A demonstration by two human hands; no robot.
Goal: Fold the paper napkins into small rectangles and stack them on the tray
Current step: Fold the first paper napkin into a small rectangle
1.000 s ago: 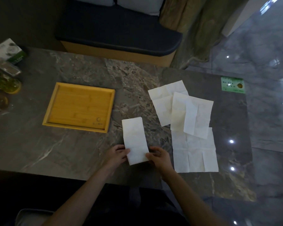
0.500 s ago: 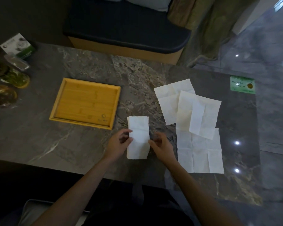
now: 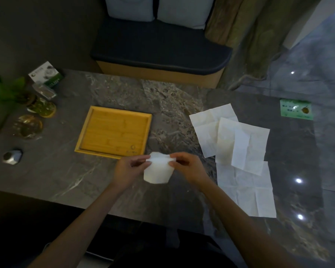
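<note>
A white paper napkin (image 3: 157,172) is doubled over just in front of the wooden tray (image 3: 85,140), near the table's front edge. My left hand (image 3: 129,170) pinches its upper left corner and my right hand (image 3: 188,167) pinches its upper right corner. The tray holds no napkins. To the right lie three unfolded napkins, overlapping: a far one (image 3: 207,120), a middle one (image 3: 244,142) with a flap turned over, and a near one (image 3: 246,192).
The dark marble table (image 3: 46,176) carries glass dishes (image 3: 30,125), a small box (image 3: 46,74), a plant (image 3: 6,88) and a metal object (image 3: 13,156) on its left. A green card (image 3: 296,112) lies far right. A cushioned bench (image 3: 161,53) stands beyond the table.
The long napkin strip has been folded over on itself into a shorter shape. Both hands moved from its lower corners up to its upper edge, and the view has shifted.
</note>
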